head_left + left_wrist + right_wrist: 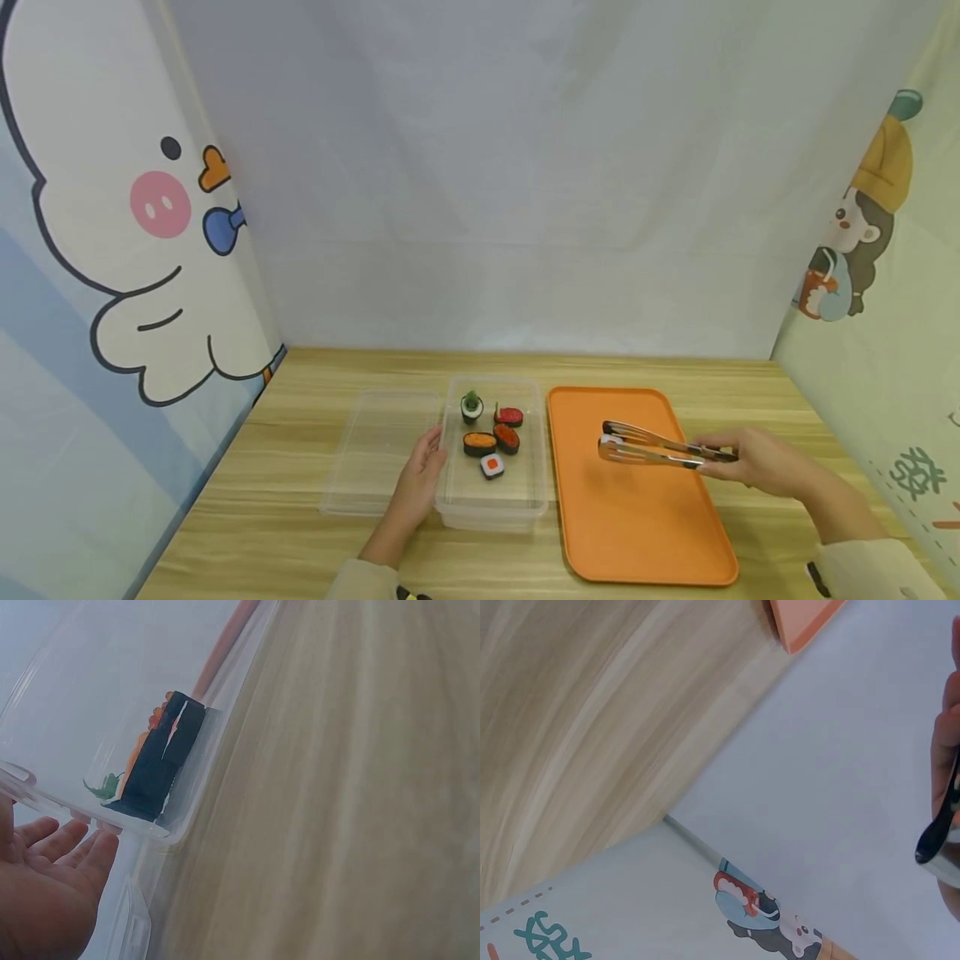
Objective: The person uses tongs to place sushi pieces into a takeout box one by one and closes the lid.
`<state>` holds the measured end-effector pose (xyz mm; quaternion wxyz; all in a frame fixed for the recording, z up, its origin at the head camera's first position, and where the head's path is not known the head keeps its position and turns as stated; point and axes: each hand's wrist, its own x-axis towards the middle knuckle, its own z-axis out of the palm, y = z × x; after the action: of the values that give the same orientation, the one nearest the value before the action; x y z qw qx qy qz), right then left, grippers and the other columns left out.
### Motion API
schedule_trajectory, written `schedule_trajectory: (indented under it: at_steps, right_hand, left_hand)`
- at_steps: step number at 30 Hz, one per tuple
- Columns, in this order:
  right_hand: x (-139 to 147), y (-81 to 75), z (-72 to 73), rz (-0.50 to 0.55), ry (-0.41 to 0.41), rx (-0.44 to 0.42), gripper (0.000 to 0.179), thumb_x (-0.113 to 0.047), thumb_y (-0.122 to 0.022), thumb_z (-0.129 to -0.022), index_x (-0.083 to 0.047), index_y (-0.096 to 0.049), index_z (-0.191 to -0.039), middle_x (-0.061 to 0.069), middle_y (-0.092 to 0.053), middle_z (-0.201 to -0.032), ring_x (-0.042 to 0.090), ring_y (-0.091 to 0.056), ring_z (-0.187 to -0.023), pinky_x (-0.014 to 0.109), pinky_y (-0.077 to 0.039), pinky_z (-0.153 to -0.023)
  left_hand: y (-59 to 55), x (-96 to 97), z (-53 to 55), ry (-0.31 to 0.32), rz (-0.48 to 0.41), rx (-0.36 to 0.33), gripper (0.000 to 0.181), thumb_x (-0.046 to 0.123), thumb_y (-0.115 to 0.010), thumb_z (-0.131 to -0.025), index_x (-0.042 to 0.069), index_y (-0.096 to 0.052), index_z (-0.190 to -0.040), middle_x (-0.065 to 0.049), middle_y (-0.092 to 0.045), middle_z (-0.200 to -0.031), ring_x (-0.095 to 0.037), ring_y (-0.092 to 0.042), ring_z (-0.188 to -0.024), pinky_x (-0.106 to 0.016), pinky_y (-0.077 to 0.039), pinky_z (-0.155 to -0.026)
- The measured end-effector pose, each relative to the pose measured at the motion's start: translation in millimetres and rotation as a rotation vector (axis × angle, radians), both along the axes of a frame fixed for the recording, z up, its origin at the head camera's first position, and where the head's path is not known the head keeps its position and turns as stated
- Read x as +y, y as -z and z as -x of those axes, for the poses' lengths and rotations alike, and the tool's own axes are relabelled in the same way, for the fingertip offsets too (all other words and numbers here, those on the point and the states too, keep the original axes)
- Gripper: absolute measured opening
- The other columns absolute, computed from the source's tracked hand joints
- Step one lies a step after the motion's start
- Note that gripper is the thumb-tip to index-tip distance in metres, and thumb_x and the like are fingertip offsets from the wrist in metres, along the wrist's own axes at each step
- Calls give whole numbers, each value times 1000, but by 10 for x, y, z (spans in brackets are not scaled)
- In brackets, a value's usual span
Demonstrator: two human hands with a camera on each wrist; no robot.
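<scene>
Wood-grain surface. On it, right: orange tray. Left of the tray, near it: clear container; flat clear lid just left of that.

Right hand: fingers gripping the handle end of the tongs, which reach left over the tray's far half. Left hand: fingers relaxed, fairly straight, against the container's left wall.

Five sushi pieces in the container: green-topped roll far left, red-topped piece far right, orange-topped piece and orange-red roe piece mid, orange-centred rice roll nearest. Small whitish piece between the tong tips.
</scene>
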<state>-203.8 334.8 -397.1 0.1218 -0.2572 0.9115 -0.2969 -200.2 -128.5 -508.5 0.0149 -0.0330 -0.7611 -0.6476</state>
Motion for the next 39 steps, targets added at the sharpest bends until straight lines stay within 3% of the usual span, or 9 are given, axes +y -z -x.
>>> schedule_trajectory:
  at_steps: [7, 16, 24, 32, 35, 39]
  right_hand:
    - [-198, -55, 27, 36, -20, 7, 48, -26, -67, -94, 10, -60, -125, -11, -54, -62, 1, -38, -44, 23, -39, -39]
    - [-543, -112, 136, 41, -97, 54, 45, -29, -68, -93, 5, -64, -122, -2, -68, -95, 4, -43, -55, 24, -42, -47]
    - [-895, -73, 203, 48, -155, 42, 43, -33, -68, -92, -2, -67, -121, 7, -69, -107, 4, -46, -55, 25, -43, -49]
    - [-1250, 18, 245, -6, -226, 152, 34, -33, -68, -92, -9, -71, -115, -17, -61, -83, 1, -43, -59, 22, -38, -51]
    - [-1338, 62, 266, -10, -245, 151, 34, -33, -68, -92, -9, -71, -116, -16, -63, -87, 2, -47, -63, 23, -41, -54]
    - [-1422, 113, 291, -13, -256, 135, 38, -35, -67, -93, -8, -70, -119, -5, -70, -97, 3, -53, -69, 24, -45, -59]
  left_hand:
    - [8, -2, 21, 2, 14, 5, 45, 9, -39, -105, -5, -32, -147, -32, -36, -145, -44, -36, -133, -55, -28, -109]
    - [-3, 1, 24, 6, 13, 4, 44, 8, -39, -105, -5, -32, -147, -32, -36, -145, -44, -36, -133, -54, -28, -110]
    - [-7, 4, 46, 1, 16, 2, 45, 8, -39, -105, -4, -32, -147, -31, -36, -146, -44, -36, -133, -55, -28, -110]
    - [3, 12, 54, 6, 17, 0, 46, 12, -40, -105, -4, -31, -148, -30, -36, -146, -44, -36, -133, -55, -29, -109]
    - [-140, 34, -20, 7, 19, -3, 45, 9, -40, -105, -7, -31, -146, -33, -36, -145, -46, -37, -132, -56, -29, -109]
    - [-357, 57, -126, 8, 31, 2, 43, 5, -39, -104, -11, -32, -143, -35, -37, -143, -48, -37, -130, -58, -30, -108]
